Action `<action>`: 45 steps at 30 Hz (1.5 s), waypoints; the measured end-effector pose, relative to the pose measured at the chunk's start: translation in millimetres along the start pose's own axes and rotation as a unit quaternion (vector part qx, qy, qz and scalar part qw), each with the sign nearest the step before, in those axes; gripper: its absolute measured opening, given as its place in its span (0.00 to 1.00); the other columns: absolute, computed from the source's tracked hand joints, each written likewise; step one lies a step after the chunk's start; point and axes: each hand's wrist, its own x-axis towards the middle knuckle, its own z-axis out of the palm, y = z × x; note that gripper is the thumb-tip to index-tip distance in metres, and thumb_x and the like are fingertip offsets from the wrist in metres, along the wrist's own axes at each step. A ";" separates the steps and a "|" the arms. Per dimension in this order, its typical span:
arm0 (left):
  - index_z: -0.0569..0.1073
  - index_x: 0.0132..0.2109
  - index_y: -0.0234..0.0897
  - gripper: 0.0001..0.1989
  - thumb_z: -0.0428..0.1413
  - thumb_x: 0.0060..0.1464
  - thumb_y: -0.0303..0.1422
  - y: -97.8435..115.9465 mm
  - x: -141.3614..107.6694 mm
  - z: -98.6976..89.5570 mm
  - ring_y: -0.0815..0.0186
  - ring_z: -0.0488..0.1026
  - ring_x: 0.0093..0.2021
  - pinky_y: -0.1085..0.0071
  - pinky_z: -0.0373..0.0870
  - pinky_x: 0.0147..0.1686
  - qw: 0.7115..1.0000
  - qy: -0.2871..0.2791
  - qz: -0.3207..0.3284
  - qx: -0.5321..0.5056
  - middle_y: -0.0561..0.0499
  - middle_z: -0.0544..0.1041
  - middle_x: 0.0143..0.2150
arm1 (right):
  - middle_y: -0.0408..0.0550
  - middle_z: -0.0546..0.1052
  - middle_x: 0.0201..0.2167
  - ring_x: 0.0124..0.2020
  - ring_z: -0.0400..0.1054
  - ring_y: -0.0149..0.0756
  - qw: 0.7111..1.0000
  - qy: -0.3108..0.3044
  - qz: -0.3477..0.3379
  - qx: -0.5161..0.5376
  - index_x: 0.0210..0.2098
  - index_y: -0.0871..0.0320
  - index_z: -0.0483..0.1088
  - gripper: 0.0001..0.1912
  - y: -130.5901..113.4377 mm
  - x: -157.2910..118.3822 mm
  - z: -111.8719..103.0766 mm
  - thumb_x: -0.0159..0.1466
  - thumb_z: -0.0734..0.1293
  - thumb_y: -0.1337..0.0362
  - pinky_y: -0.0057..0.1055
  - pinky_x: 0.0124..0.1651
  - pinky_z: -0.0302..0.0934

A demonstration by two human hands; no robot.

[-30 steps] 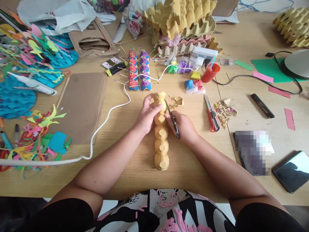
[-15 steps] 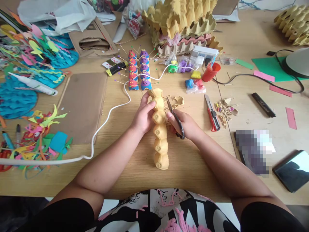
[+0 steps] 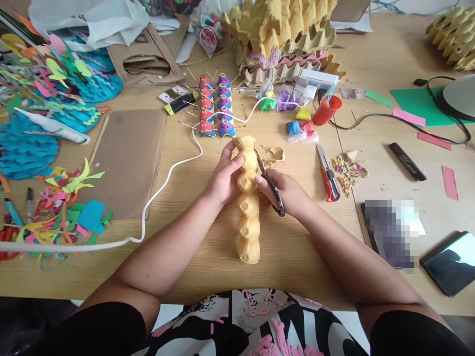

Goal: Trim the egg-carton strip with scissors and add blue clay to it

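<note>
A yellow egg carton strip, a single row of cups, points away from me above the table. My left hand grips its far end from the left, thumb on top. In my right hand is a pair of scissors with dark handles, its blades along the strip's right edge near the far end. How far the blades are apart is partly hidden by the strip. Cut carton scraps lie just beyond the scissors. Farther back stand a red painted strip and a purple painted strip with pins stuck in them.
A red utility knife with its blade out lies to the right, beside carton crumbs. A white cable crosses the left side. Stacked egg trays, a red cup and a cardboard sheet surround the work.
The scissors have come closer to the strip's right edge, and their blades look more closed. My left hand keeps its hold. The whole view has shifted slightly.
</note>
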 end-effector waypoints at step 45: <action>0.74 0.67 0.34 0.24 0.43 0.71 0.31 40.3 -12.5 33.6 0.57 0.81 0.25 0.66 0.79 0.27 0.920 0.086 -0.280 -0.259 0.47 0.84 0.30 | 0.56 0.82 0.42 0.43 0.75 0.51 0.936 0.225 -0.154 -0.221 0.53 0.55 0.70 0.17 25.6 14.4 1.6 0.73 0.64 0.50 0.43 0.45 0.66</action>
